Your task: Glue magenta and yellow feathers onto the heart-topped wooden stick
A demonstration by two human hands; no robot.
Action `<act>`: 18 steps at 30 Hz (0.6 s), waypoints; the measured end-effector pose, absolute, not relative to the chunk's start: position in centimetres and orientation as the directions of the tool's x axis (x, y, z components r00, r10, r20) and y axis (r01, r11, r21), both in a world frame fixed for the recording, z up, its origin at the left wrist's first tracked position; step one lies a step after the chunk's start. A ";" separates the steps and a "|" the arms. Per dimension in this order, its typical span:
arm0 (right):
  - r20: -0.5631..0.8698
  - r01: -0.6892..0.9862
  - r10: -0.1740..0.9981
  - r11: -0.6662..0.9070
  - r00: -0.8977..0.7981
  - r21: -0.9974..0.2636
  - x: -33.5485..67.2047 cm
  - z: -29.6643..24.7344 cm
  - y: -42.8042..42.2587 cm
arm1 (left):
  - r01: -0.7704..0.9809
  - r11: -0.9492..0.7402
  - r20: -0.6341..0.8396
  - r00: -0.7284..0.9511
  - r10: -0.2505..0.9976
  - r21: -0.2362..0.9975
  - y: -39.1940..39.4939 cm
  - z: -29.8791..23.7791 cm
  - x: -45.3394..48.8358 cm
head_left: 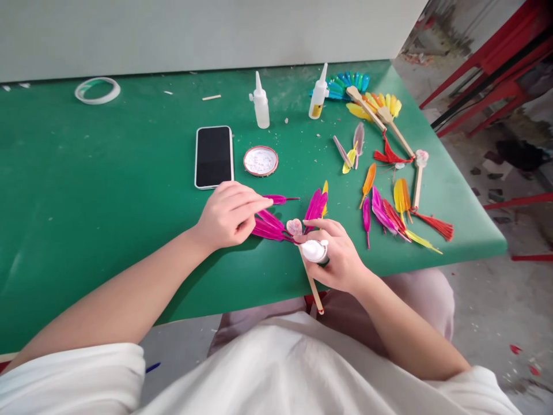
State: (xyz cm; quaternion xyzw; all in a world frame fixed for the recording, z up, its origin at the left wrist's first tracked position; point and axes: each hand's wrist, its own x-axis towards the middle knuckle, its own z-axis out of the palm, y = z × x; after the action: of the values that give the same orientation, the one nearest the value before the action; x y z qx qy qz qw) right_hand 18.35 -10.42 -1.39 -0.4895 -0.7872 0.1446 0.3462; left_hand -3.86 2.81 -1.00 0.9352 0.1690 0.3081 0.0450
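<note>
My left hand point(228, 216) is closed at the tip of a loose magenta feather point(283, 199), whose quill points right; the thumb is mostly hidden. My right hand point(334, 253) is wrapped round a white glue bottle point(314, 250), nozzle pointing left. Its index finger and thumb reach to a small wooden-handled feather fan point(314, 285). This fan has a pale pink flower-like piece point(294, 227) at its head, magenta feathers point(270, 226) spread to the left, and a magenta feather point(315, 206) with a yellow one on the right. The handle extends past the table's front edge.
Behind my hands lie a phone point(213, 157) and a round white lid point(260, 161). Two glue bottles point(261, 104) stand farther back, with a tape roll point(97, 91) at left. Feather fans point(384, 109), loose feathers point(367, 178) and a red tassel point(438, 226) lie right.
</note>
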 end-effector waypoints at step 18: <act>0.409 0.666 0.859 0.501 -0.308 -0.552 18.3 -1.5 -10.4 | 0.515 -0.454 0.087 0.587 0.805 0.727 1.4 0.5 -2.8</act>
State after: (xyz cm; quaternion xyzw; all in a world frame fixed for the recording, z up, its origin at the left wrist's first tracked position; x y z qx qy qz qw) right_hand 18.32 -10.39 -1.47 -0.4790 -0.7962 0.1412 0.3417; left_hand -2.78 1.43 0.53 0.8250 0.4001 0.2158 0.3357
